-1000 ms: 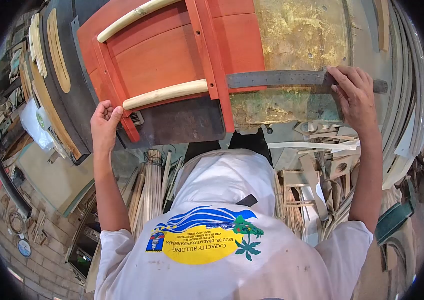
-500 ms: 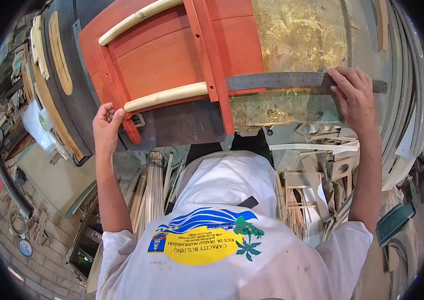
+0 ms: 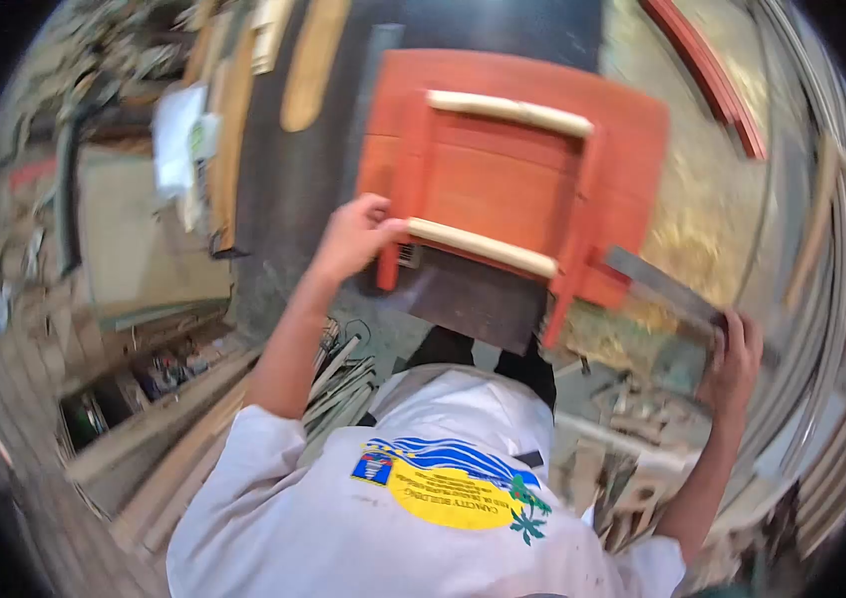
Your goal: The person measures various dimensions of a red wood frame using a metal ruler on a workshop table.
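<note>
A red wooden panel (image 3: 503, 75) lies on the dark bench, and a red frame with two pale rails rests on it. At the left end of the nearer pale rail (image 3: 483, 247) is my left hand (image 3: 358, 239), its fingers curled against the frame's lower left corner. My right hand (image 3: 735, 354) is wrapped round a grey metal ruler (image 3: 657, 287), which slants from the frame's right leg down to the right. The fingertips of my right hand are partly blurred.
Red wooden strips (image 3: 712, 75) lie at the upper right. Long pale strips (image 3: 837, 249) curve down the right side. A plastic bag (image 3: 178, 140) is at the left. Wood pieces and sticks lie below the bench around my body.
The view has turned, so the panel appears further right and smaller. My right hand and the ruler now sit lower, the ruler tilting down to the right. My left hand remains at the frame's corner.
</note>
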{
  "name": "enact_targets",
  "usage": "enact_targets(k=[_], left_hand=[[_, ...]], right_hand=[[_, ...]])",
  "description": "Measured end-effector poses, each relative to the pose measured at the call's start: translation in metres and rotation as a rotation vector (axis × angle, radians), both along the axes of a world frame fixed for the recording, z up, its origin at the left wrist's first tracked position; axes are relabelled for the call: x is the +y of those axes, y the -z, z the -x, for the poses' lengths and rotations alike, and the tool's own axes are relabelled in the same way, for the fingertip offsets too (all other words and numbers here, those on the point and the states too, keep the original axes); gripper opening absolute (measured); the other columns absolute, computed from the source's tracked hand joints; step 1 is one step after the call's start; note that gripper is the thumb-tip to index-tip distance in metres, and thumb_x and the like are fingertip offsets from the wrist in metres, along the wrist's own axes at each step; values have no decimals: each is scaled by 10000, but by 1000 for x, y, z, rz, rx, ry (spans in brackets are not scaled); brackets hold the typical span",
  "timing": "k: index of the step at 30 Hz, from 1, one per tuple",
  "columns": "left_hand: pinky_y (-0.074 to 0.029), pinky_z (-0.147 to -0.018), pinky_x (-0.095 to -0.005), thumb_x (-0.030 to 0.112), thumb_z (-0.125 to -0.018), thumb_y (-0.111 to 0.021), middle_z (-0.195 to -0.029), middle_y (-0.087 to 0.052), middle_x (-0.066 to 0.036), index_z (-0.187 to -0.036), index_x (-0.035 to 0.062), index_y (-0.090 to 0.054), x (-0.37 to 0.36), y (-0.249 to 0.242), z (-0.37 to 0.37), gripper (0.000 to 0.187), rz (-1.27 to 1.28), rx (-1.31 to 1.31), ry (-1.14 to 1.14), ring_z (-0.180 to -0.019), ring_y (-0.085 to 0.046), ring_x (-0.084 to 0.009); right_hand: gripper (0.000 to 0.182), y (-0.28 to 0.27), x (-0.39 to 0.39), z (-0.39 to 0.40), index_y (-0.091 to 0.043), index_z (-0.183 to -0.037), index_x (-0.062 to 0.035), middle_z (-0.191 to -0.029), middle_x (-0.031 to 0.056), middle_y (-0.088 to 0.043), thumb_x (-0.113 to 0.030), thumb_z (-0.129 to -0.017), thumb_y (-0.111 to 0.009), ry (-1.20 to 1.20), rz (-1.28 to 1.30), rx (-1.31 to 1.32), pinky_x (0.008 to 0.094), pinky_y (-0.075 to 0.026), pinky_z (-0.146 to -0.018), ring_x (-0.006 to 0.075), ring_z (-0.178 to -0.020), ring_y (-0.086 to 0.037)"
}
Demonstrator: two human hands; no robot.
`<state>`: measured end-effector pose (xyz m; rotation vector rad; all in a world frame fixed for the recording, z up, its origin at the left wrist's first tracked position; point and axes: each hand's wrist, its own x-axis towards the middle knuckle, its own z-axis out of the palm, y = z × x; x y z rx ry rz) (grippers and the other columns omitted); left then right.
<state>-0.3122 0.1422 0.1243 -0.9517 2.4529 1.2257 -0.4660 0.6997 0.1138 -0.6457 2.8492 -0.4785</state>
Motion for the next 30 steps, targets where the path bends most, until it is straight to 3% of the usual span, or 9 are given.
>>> enact_targets(k=[5, 8, 14, 18, 21, 23, 24, 28, 30], left_hand=[[-553, -794, -342, 321, -816, -804, -963, -730, -171, -1116, -11, -658, 3, -9, 3, 471, 76, -42, 39, -907, -713, -235], [-549, -763, -371, 342, -795, -794, -941, -726, -174, -1048, -8, -659, 0, -4, -1, 453, 110, 63, 84, -879, -715, -271], [-526, -759, -438, 355, -794, -756, -911, -712, -159, -1010, 26, -665, 4, -4, -6, 405, 133, 85, 51, -891, -693, -319], [-523, -773, -451, 357, -803, -744, -919, -708, -166, -1049, 19, -641, 5, -1, -8, 431, 135, 125, 27, -906, -688, -340], [-520, -754, -444, 337, -830, -723, -886, -697, -164, -1034, 10, -617, 8, -8, -17, 399, 91, 221, -40, -879, -682, -340], [-504, -705, -446, 289, -864, -688, -839, -674, -159, -973, 19, -594, 10, -17, -27, 306, 113, 354, -119, -822, -668, -345], [-467, -647, -462, 248, -882, -661, -758, -633, -147, -864, 39, -552, 11, -21, -37, 236, 176, 468, -127, -745, -636, -353], [-434, -608, -478, 251, -877, -661, -698, -594, -137, -781, 54, -518, 14, -36, -106, 261, 176, 493, -120, -689, -602, -367], [-419, -592, -485, 249, -871, -658, -674, -577, -133, -732, 59, -499, 15, -36, -152, 285, 110, 442, -64, -662, -583, -372]], right_hand=[[292, -6, -7, 8, -577, -1251, -5, -1140, 195, -571, -69, -966, -567, 149, 152, 52, 438, -456, -922, 387, -1062, -565], [317, 6, -17, 7, -573, -1267, 12, -1161, 203, -578, -143, -991, -560, 334, 35, 53, 438, -461, -913, 393, -1052, -574], [349, 55, -1, 15, -593, -1192, 49, -1089, 210, -622, -235, -988, -588, 180, -169, 212, 430, -474, -852, 372, -993, -602], [352, 21, -32, 7, -613, -1205, -3, -1135, 228, -623, -233, -939, -625, 227, -240, 134, 496, -438, -937, 435, -1077, -556], [339, 36, -21, 11, -602, -1195, 17, -1101, 199, -640, -194, -933, -642, 203, -257, 193, 459, -473, -894, 376, -1022, -601], [589, 54, 0, 21, -701, -1161, -109, -1102, 188, -712, -629, -893, -625, 234, -164, 78, 456, -542, -808, 304, -996, -682], [476, 94, 22, 25, -715, -1112, -47, -952, 201, -695, -480, -945, -609, 151, -262, 518, 485, -519, -787, 394, -862, -642], [410, -49, -102, -6, -703, -1063, 44, -927, 221, -686, -344, -933, -674, 216, 140, 439, 441, -523, -704, 367, -804, -638], [390, -90, -157, -31, -703, -1069, 41, -947, 223, -691, -320, -923, -696, 163, 295, 447, 452, -522, -716, 360, -820, -643]])
